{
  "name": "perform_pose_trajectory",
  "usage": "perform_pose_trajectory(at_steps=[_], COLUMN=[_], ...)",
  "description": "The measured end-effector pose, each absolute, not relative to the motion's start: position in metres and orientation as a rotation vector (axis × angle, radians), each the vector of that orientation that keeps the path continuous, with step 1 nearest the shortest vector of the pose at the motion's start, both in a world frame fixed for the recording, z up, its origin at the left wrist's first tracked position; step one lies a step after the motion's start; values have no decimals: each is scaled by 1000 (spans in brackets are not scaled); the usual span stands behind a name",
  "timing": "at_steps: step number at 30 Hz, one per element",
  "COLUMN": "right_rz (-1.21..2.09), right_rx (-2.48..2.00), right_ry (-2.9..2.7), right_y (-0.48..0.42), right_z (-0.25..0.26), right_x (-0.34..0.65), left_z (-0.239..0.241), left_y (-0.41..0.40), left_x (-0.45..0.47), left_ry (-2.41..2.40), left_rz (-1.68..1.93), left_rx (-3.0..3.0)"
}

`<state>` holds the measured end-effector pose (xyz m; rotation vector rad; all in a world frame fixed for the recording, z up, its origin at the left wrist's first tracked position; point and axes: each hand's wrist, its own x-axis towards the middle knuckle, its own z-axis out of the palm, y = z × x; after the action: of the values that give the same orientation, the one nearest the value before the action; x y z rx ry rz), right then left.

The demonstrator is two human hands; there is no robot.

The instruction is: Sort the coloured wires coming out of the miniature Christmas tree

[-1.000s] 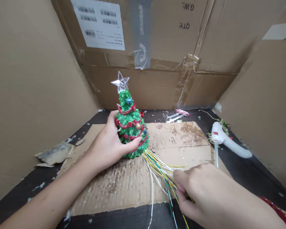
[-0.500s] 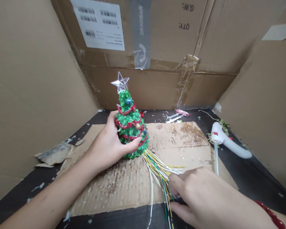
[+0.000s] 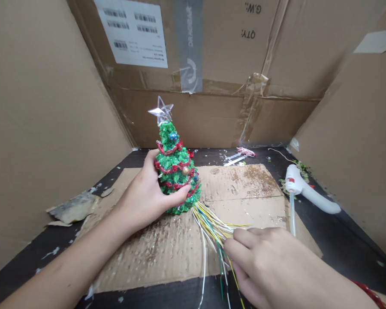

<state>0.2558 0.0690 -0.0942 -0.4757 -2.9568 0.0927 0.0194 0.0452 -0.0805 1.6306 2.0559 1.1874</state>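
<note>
A small green Christmas tree (image 3: 175, 167) with red garlands, coloured baubles and a clear star (image 3: 161, 110) on top leans slightly left. My left hand (image 3: 154, 184) is wrapped round its left side, thumb across the front. From the tree's lower right edge fans a bundle of thin wires (image 3: 210, 221) in white, yellow and green. My right hand (image 3: 260, 262) is closed on some of these wires; its fingertips are partly hidden. Several other wires hang loose over the front edge of the cardboard sheet (image 3: 244, 184) under the tree.
At the right lies a white glue gun (image 3: 309, 189) with a clear glue stick (image 3: 292, 214) protruding. Red-and-white string (image 3: 246, 152) sits at the back. Torn cardboard (image 3: 73, 208) lies at the left. Tall cardboard walls (image 3: 45, 107) surround the dark table (image 3: 350, 240), which is littered with scraps.
My right hand has shifted slightly up and left along the wires, and its fingers have drawn closer together. The left hand and the tree stay nearly the same.
</note>
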Motion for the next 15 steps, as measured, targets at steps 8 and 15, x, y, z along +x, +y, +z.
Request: perform_pose_trajectory(at_steps=[8,15], right_rz=[209,298], right_rx=[-495,-522], right_ry=[-2897,-2865], right_y=[72,72], right_z=[-91,-93], right_x=[256,258], left_z=[-82,-81], left_y=[46,45], left_x=[18,18], left_ry=[2068,2088], left_rz=[1166,1148], left_rx=[1639,1636])
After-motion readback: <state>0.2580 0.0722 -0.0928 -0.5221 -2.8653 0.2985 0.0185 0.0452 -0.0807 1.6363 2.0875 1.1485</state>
